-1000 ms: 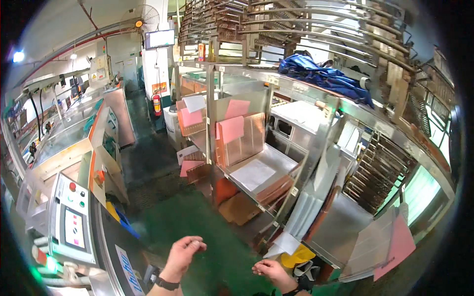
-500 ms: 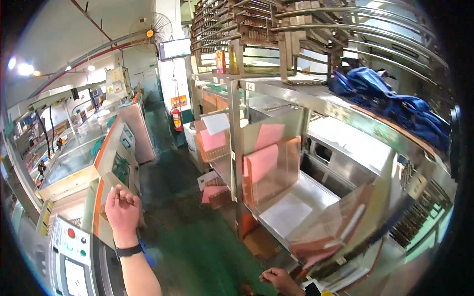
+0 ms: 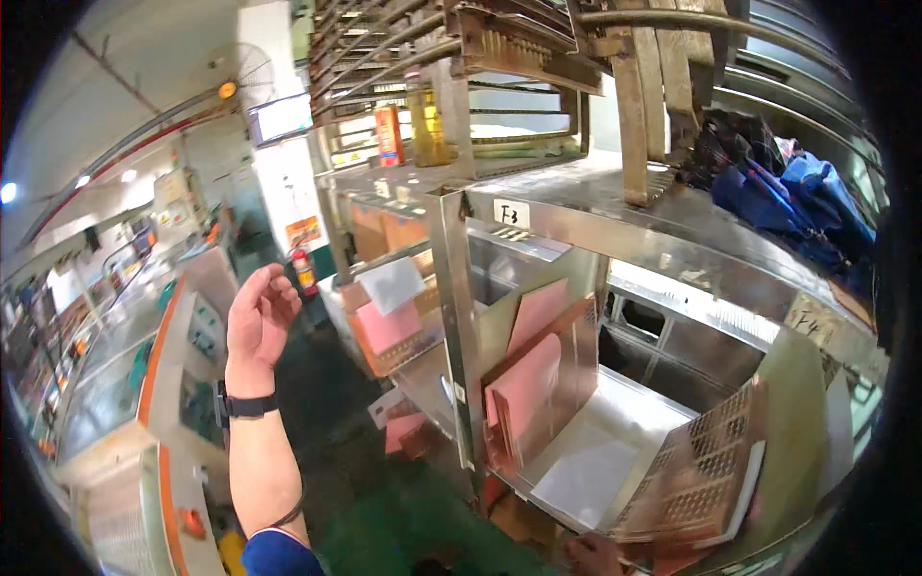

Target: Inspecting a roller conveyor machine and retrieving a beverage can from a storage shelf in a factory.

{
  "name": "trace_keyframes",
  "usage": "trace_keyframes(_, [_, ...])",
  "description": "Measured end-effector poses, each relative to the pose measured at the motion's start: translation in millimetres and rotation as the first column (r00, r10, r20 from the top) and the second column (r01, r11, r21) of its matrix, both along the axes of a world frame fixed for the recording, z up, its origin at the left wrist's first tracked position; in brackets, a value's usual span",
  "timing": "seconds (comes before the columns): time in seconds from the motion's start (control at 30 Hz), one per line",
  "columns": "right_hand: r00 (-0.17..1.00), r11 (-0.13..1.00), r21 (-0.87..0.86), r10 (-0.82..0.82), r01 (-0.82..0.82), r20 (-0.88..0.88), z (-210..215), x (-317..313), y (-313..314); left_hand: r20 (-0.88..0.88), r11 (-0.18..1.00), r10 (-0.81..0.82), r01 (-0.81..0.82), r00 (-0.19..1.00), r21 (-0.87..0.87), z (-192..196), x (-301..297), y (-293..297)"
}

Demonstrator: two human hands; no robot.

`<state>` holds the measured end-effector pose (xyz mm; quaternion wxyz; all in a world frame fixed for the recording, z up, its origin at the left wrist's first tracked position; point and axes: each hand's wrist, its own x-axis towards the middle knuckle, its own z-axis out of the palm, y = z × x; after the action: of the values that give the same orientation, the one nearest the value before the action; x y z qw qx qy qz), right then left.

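Observation:
My left hand (image 3: 261, 322) is raised in the aisle, its fingers loosely bent and nothing seen in it. A dark band (image 3: 252, 405) circles that wrist. Low at the picture's edge, my right hand (image 3: 593, 555) is dark and blurred beside a leaning perforated copper-coloured panel (image 3: 687, 470); its fingers cannot be made out. Inside the metal rack, pink sheets (image 3: 526, 384) lean with brown panels against the left side. A white sheet (image 3: 586, 485) lies flat on the rack's shelf (image 3: 645, 403). To the right stands a greenish panel (image 3: 795, 422).
A metal post (image 3: 451, 326) and upper shelf edge (image 3: 663, 235) frame the rack. Blue cloth (image 3: 816, 197) and slotted metal racks (image 3: 523, 48) sit on top. A long machine (image 3: 158, 374) lines the left. Farther off are a fire extinguisher (image 3: 303, 271) and a wall screen (image 3: 280, 120).
The view has turned right and come closer to the rack. My left hand is higher in the picture, its palm side turned more to the right. My right hand is now near the leaning panels.

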<state>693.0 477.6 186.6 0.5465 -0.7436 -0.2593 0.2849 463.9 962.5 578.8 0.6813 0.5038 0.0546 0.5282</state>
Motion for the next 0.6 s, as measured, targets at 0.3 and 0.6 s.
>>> trace_keyframes(0.3, [0.884,0.875,0.234,-0.456,0.424,0.103,51,-83,73,-0.087,0.96,0.099,-0.072,0.991,0.271,63,155,155])
trace_keyframes(0.6, [0.558,0.556,-0.107,-0.83,0.824,-0.014,74,-160,104,0.019,0.528,0.581,-0.395,0.814,0.752,123,256,347])
